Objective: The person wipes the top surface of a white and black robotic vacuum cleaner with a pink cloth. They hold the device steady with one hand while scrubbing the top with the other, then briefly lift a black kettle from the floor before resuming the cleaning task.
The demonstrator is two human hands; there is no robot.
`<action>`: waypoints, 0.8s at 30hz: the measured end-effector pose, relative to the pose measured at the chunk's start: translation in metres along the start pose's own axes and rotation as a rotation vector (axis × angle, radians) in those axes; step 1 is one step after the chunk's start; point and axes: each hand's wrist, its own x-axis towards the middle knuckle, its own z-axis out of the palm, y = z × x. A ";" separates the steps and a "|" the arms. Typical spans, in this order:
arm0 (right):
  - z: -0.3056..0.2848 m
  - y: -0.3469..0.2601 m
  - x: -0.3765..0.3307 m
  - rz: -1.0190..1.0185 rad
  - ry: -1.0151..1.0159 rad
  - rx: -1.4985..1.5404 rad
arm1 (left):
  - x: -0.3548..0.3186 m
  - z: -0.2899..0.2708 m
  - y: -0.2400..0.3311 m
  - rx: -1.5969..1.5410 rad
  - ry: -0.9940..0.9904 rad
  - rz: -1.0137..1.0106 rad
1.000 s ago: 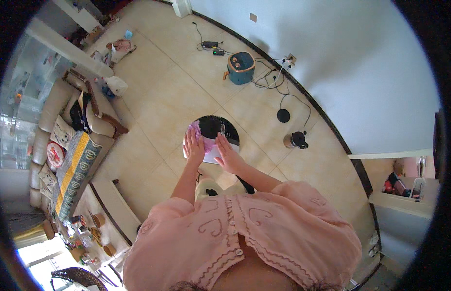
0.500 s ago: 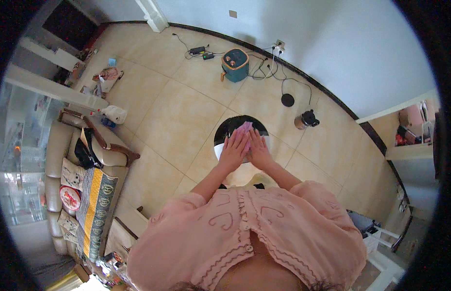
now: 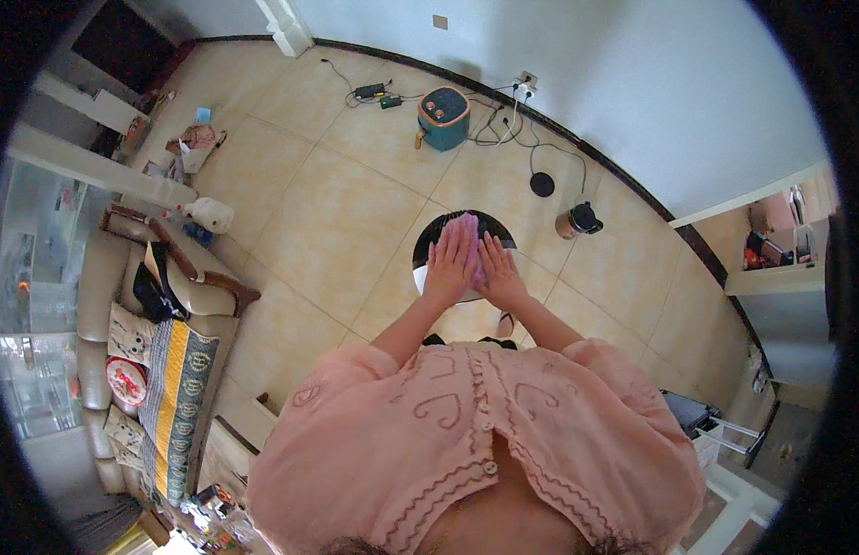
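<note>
With fingers straight and flat, the left hand (image 3: 449, 269) lies on the purple cloth (image 3: 466, 223), the right hand (image 3: 501, 274) at its edge, over a round black-and-white surface (image 3: 423, 247).

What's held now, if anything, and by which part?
Nothing looks grasped: the left grip lies flat over the left of the pink cloth, the right grip along its right edge.

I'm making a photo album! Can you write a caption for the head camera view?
Left hand on a pink cloth, right hand close beside it, over a round, shiny black-and-white surface.
</note>
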 end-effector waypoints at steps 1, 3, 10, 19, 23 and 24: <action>-0.001 0.000 0.000 -0.009 -0.001 -0.003 | -0.013 -0.003 0.001 -0.031 -0.011 0.003; -0.001 -0.001 0.000 -0.020 -0.002 -0.001 | -0.033 0.002 -0.004 -0.090 0.003 -0.035; 0.000 0.001 0.002 -0.049 0.011 0.013 | -0.054 0.084 -0.057 -0.025 0.262 -0.150; 0.004 0.008 0.010 0.006 0.023 -0.005 | -0.016 0.080 -0.057 -0.291 0.266 -0.281; 0.011 0.007 0.013 -0.017 0.020 -0.020 | -0.001 0.025 0.018 -0.344 0.035 -0.113; 0.011 0.005 0.013 -0.022 0.006 -0.033 | -0.001 0.023 0.024 -0.252 -0.067 -0.105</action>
